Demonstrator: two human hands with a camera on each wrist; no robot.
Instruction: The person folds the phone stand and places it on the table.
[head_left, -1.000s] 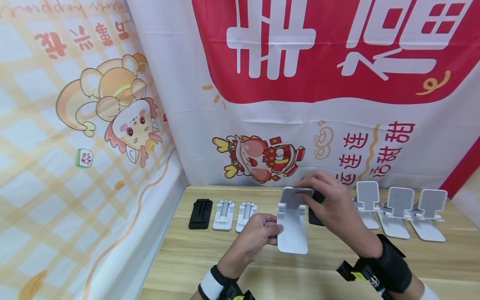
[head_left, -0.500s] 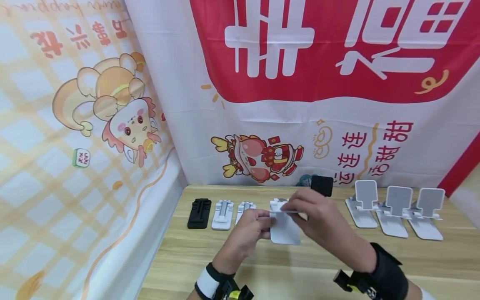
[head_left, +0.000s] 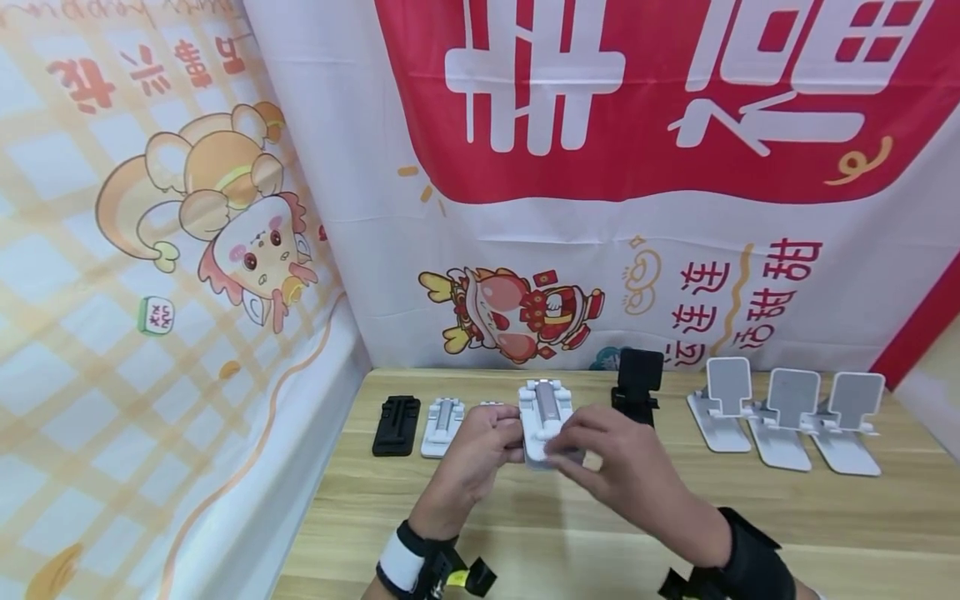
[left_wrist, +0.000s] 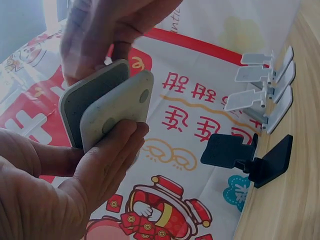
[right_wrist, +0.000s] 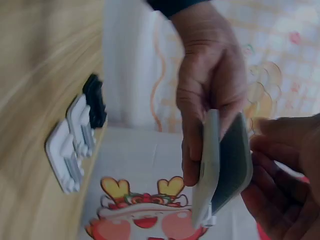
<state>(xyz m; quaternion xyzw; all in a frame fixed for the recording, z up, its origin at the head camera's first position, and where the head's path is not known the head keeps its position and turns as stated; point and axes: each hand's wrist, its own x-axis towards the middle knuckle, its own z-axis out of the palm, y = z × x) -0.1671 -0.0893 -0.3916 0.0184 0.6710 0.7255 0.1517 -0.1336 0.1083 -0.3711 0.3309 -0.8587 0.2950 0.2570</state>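
Mid-air above the table [head_left: 577, 542], hands [head_left: 480, 443] [head_left: 621, 457] touch edges of a white stand [head_left: 543, 421].

Left wristband [head_left: 403, 562]: white panel, black strap
Left camera mount [head_left: 478, 577]: black, blocky, yellow mark
Right wristband [head_left: 753, 557]: broad, black

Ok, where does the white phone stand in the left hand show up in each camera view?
Head: the white phone stand is below and right of centre, in the left hand.
Left wrist: left of centre.
Right wrist: low, right of centre.
Shared landmark: the cartoon dragon print, cut off at the bottom edge of both wrist views.
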